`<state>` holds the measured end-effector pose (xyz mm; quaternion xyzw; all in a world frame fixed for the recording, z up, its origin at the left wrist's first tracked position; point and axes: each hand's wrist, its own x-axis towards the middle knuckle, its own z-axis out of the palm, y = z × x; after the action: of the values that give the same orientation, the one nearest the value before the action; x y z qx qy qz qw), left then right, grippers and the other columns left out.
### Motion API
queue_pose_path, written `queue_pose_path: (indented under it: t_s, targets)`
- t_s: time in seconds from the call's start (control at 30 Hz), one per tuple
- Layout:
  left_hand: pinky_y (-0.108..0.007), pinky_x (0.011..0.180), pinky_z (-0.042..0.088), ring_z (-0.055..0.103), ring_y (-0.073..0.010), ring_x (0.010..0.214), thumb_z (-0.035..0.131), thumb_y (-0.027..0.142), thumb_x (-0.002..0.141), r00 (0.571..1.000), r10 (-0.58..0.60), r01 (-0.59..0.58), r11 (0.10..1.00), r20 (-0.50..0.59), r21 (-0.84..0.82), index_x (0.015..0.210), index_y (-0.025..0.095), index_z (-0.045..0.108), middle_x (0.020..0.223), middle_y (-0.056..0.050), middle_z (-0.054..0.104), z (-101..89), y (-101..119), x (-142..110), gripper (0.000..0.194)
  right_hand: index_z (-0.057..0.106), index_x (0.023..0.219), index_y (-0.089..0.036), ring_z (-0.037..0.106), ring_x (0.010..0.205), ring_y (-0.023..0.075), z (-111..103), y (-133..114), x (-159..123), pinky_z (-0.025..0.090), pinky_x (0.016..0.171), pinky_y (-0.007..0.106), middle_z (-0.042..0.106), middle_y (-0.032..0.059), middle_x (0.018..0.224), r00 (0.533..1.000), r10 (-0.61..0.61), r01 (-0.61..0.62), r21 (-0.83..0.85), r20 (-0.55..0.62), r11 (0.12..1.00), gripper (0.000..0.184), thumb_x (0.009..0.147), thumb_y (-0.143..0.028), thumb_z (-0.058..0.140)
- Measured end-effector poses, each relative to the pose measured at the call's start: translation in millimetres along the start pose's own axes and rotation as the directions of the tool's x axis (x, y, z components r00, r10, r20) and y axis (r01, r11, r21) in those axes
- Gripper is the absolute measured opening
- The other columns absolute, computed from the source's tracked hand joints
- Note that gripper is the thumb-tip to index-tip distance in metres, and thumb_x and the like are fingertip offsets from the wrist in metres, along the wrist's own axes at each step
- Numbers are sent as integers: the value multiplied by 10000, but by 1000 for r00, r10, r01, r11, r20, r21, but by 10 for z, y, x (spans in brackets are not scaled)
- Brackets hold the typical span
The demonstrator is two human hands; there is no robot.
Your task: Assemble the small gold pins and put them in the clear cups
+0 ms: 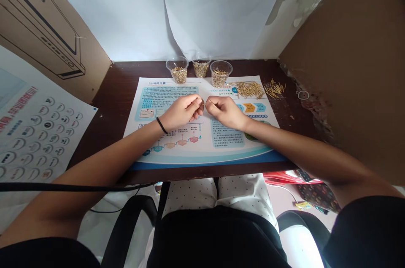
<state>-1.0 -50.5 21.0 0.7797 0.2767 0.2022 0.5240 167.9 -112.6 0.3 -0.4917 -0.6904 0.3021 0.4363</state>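
Observation:
Over the middle of a printed sheet (171,150), my left hand (186,111) and my right hand (223,111) are drawn close together, both pinched closed. A tiny gold-coloured metal pin (203,104) shows between the fingertips and spans the small gap from one hand to the other. Most of it is hidden by the fingers. Behind the hands stand a left clear plastic cup (177,75), a middle cup (201,68) and a right cup (220,77), each partly filled with small gold-coloured metal pieces. A pile of slim gold-coloured pins (251,89) lies right of my right hand.
More loose pins (275,88) are scattered on the dark tabletop (107,87) beside the sheet. Further right lies a small pale ring (303,95). Cardboard walls (354,61) flank the table, and white sheeting (215,15) closes off the back. A black cable (72,188) crosses at left.

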Motion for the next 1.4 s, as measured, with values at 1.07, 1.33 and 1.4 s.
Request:
queue_pose_path:
  t_s: [1.07, 1.33, 1.4]
  targets:
    - [-228, 553, 399, 507, -96, 479, 413, 252, 940, 964, 137, -49, 934, -228, 355, 634, 157, 540, 510, 17, 561, 122, -29, -39, 344, 556, 673, -157, 357, 545, 81, 12, -36, 26, 298, 560, 249, 472, -30, 586, 1000, 12, -10, -116, 19, 993, 296, 909, -297, 444]
    - [-177, 418, 375, 454, -44, 387, 419, 263, 966, 971, 13, 11, 995, -241, 99, 694, 151, 517, 597, 3, 585, 89, -46, 19, 310, 478, 733, -195, 429, 460, 81, -3, 22, 24, 360, 482, 249, 500, -35, 532, 989, 142, -137, 125, -32, 983, 272, 941, -371, 469]
    - [-165, 400, 373, 459, -43, 396, 422, 254, 966, 972, 11, 8, 997, -236, 78, 705, 151, 516, 618, -5, 598, 90, -42, 19, 296, 473, 783, -203, 460, 449, 84, 12, 0, 21, 378, 451, 245, 530, -32, 558, 985, 168, -157, 206, -38, 966, 231, 926, -382, 495]
